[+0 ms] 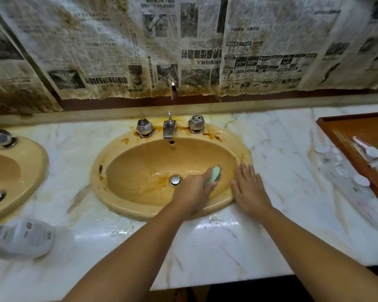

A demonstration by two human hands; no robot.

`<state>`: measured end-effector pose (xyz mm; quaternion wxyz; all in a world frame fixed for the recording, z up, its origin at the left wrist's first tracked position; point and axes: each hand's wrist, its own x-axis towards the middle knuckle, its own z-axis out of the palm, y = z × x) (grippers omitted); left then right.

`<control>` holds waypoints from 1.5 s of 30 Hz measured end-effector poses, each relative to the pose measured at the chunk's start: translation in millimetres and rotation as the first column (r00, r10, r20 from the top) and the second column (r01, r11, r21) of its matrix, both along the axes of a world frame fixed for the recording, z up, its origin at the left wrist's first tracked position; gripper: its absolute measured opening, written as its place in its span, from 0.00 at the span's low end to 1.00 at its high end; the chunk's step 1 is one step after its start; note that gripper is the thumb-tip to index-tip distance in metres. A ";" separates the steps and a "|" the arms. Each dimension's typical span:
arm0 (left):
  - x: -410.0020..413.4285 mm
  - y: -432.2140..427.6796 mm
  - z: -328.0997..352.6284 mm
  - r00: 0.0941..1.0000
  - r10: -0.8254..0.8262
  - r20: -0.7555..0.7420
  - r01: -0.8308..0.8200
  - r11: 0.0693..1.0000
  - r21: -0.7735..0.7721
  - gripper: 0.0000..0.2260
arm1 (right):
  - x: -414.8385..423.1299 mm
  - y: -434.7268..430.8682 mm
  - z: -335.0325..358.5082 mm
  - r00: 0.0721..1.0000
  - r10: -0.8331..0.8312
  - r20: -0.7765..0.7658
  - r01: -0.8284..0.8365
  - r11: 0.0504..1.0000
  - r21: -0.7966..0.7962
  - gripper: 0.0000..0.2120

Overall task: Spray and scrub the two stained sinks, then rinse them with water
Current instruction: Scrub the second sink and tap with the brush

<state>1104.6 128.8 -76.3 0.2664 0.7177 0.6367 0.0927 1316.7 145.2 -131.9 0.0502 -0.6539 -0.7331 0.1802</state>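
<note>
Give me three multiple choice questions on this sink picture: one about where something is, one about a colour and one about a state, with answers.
1. Where is the white bottle?
A on the counter, left of the middle sink
B in the basin
C on the wooden tray

2. What colour is the sponge?
A red
B green
C black

3. What is the right hand doing?
A turning a tap handle
B gripping the sponge
C resting flat on the sink rim

1 A: it sits on the marble at near left.
2 B: it shows pale green in the left hand.
3 C: its fingers lie spread on the right rim.
</note>
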 end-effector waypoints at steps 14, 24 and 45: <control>22.0 60.2 9.6 0.996 0.039 -0.086 -0.036 0.999 0.037 0.28 | 32.0 57.9 6.9 0.995 0.094 -0.013 -0.094 0.995 -0.034 0.31; 57.8 146.0 -2.4 0.961 0.065 -0.270 -0.051 0.997 0.057 0.21 | 65.5 159.4 -7.3 0.929 0.369 -0.010 -0.369 0.929 0.028 0.34; 57.0 211.0 6.1 0.827 0.055 -0.559 -0.060 0.998 0.010 0.19 | 48.1 265.0 -15.6 0.888 0.459 -0.018 -0.455 0.885 0.098 0.30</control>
